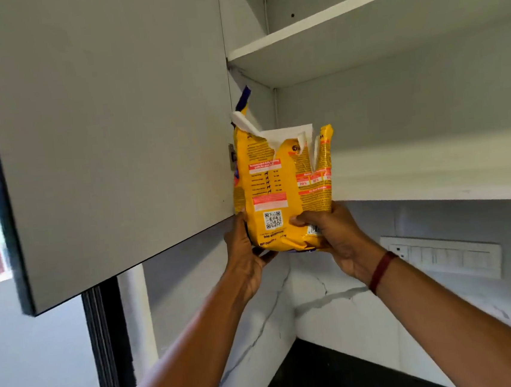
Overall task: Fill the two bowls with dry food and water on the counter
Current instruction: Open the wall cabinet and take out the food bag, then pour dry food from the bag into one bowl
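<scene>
Looking up into a white wall cupboard (398, 136), door (101, 130) swung open at left, shelf (342, 41) above, dark worktop (328, 376) showing low down beneath a switch panel (441, 256). Holding the yellow bag (279, 191) at its base in both hands, just in front of the cupboard's lower edge and well above the worktop. Cupping the lower left corner in the left hand (243, 257), fingers curling underneath; clamping the lower right in the right hand (338, 241), thumb pressing across the front. Holding it upright, likely guarding against spilling through the torn, gaping top. Supporting from below, probably sharing the weight. Seeing no bowls; judging the filling not yet begun.
</scene>
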